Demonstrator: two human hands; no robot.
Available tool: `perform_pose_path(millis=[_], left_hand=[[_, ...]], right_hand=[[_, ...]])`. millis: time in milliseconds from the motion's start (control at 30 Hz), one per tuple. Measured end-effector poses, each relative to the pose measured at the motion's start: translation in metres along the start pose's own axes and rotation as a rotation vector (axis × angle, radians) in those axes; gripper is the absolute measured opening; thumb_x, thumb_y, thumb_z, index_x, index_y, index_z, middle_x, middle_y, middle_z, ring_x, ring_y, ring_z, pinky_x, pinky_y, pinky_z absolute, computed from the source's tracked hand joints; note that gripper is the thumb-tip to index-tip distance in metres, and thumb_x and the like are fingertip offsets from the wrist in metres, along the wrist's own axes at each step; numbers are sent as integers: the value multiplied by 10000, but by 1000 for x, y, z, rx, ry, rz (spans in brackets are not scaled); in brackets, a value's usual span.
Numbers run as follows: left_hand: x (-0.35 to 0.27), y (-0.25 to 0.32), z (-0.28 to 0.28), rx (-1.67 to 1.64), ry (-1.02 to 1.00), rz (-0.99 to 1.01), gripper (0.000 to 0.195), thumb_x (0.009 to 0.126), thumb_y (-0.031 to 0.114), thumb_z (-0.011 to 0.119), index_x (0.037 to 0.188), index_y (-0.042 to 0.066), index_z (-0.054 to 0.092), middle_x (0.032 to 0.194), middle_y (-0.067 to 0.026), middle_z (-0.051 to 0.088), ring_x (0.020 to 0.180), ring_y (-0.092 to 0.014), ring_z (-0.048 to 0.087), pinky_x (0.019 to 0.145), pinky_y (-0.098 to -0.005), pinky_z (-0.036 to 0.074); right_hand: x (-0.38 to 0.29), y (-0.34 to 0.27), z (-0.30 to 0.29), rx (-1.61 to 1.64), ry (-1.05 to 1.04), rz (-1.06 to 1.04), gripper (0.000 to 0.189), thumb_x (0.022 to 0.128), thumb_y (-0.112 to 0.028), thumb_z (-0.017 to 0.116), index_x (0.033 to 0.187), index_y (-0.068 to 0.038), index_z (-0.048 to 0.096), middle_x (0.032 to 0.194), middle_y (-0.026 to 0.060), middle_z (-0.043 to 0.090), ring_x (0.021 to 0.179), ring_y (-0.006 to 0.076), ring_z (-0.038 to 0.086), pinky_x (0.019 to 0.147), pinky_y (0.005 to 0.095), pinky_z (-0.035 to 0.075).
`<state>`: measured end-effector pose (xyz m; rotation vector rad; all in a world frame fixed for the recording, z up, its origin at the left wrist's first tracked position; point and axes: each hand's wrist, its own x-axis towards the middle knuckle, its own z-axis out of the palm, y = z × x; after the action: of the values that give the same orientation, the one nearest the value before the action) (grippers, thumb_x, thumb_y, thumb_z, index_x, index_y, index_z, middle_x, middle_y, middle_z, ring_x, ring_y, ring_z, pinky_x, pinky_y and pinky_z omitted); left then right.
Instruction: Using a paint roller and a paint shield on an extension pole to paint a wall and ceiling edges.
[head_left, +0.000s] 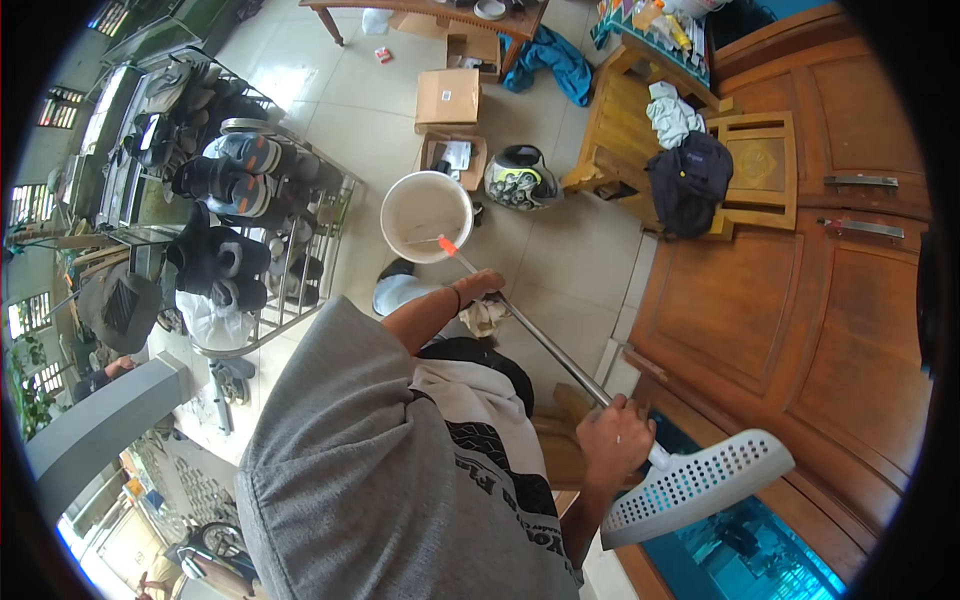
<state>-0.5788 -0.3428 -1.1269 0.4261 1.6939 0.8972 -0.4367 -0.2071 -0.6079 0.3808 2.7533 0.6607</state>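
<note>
A long metal pole (551, 345) slants across in front of me, with an orange end cap (448, 246) and a white perforated plastic head (697, 487), perhaps a broom or floor wiper. My left hand (478, 286) is around the pole's upper part. Nearer the perforated head, my right hand (616, 433) grips the same pole. Crumpled beige cloth (484, 318) shows just under my left hand; I cannot tell whether that hand holds it. The orange end reaches over the rim of a white bucket (427, 204) on the floor.
A metal rack (330, 217) full of shoes stands at left. Beyond the bucket are cardboard boxes (448, 97) and a helmet (523, 178). A wooden chair (754, 169) holds a dark backpack (690, 180). Wooden doors (720, 315) line the right side. Another person's hand (120, 365) shows far left.
</note>
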Motion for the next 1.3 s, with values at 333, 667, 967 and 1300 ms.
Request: perform_pose_path(millis=[333,667,967,1300], left_hand=[[24,-44,48,-62,-95,87,220,829,117,481,710,39,649,694,-84,631,598,-160,608,543,-350,502],[-26,124,100,-336,-282,-489,243,851,78,442,717,14,635,630,-109,602,524,-184,584,488,-319,492],[-43,199,105,-404,-297,-396,227,876,63,430,771,-30,609,721,-146,617,599,-220,619,511,-343,518],[-2,211,140,-691,-374,-355,174,863,62,465,821,-33,605,725,-150,627,609,-225,632,520,-342,545]], right_hand=[[-18,14,-40,5,-79,63,106,645,-131,633,700,-43,615,733,111,626,714,268,625,672,361,479],[-56,42,-47,19,-191,375,158,584,-81,651,733,-31,659,702,141,641,642,303,623,623,388,473],[-63,56,-43,-33,-209,467,143,584,-62,654,723,-30,662,719,134,649,643,296,623,603,388,471],[-57,88,-52,-55,-137,500,115,573,-30,658,686,-23,637,716,136,641,669,296,618,634,377,469]])
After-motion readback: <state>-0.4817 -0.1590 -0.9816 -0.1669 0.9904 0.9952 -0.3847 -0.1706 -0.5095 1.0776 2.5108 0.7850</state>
